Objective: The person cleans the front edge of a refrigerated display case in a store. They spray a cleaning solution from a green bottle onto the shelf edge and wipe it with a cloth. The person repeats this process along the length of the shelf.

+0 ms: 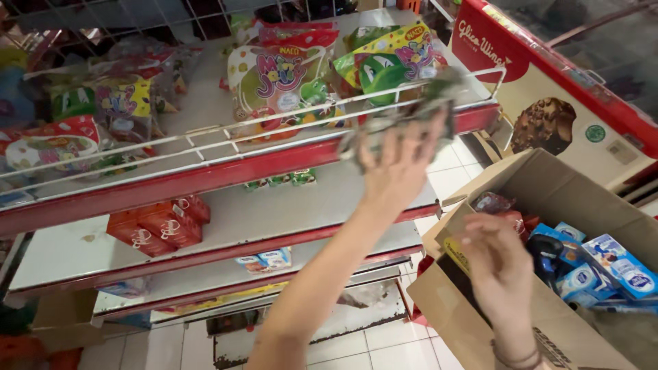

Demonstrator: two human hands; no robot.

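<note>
Left hand [401, 161] raised toward 12 o'clock, arm fully stretched, fingers curled tight in a grip. Right hand [499, 264] low at 4 o'clock, fingers loosely bent, band on wrist.

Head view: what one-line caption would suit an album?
Left hand lifts a blurred packet toward red shelves; right hand reaches into a cardboard box.

snack bags [288, 75] on top shelf [205, 175] | carton [548, 185] right, packs [610, 267] inside
</note>
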